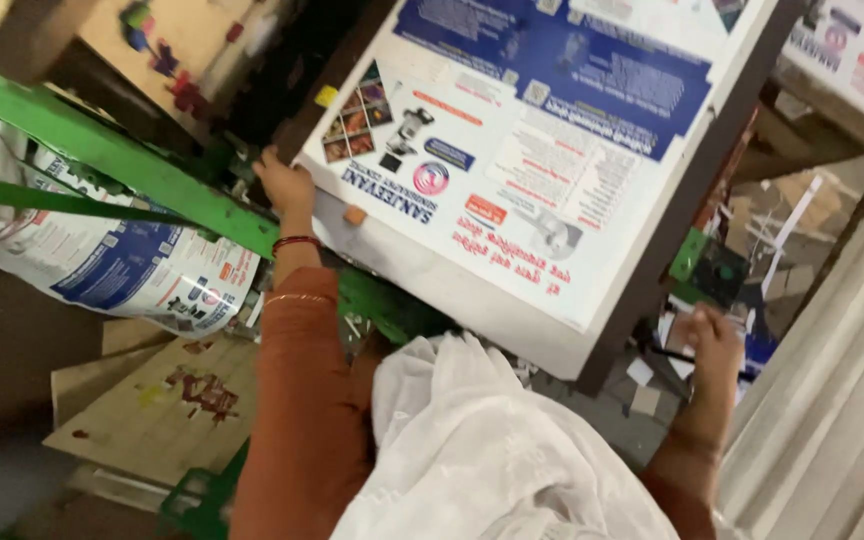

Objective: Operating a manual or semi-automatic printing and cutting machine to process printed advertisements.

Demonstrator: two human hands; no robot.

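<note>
**scrapbench:** Working from the near edge out: a white cloth (472,450) is bunched up right under the camera, draped over the person's front, with orange sleeves on either side. The right hand (714,350) is low on the right with its fingers curled in on a thin dark stick-like thing (674,354). Could be a pen or a small tool, too blurry to call. Paper scraps lie around it.

**gluepot:** And the left one?

**scrapbench:** The left hand (285,185) is stretched further out, red bangle on the wrist, fingers pressed onto the near-left corner of the big printed sheet (532,150). Looks like a pinch on the edge, but the fingertips are hidden, so I can't swear whether it's gripping or just pushing down.

**gluepot:** How far along would you say it is?

**scrapbench:** Early or mid, my guess. The sheet sits flat on a dark-edged board, it's whole, nothing cut or folded. It seems to be getting squared up, so whatever's meant for it is not yet done.

**gluepot:** Which way does it run?

**scrapbench:** Long axis goes diagonally, from lower left near the green frame (102,150) up to the far right. The print reads upside down from here, so its top edge points toward the person. Another printed sheet (142,275) curls under the frame on the left.
</note>
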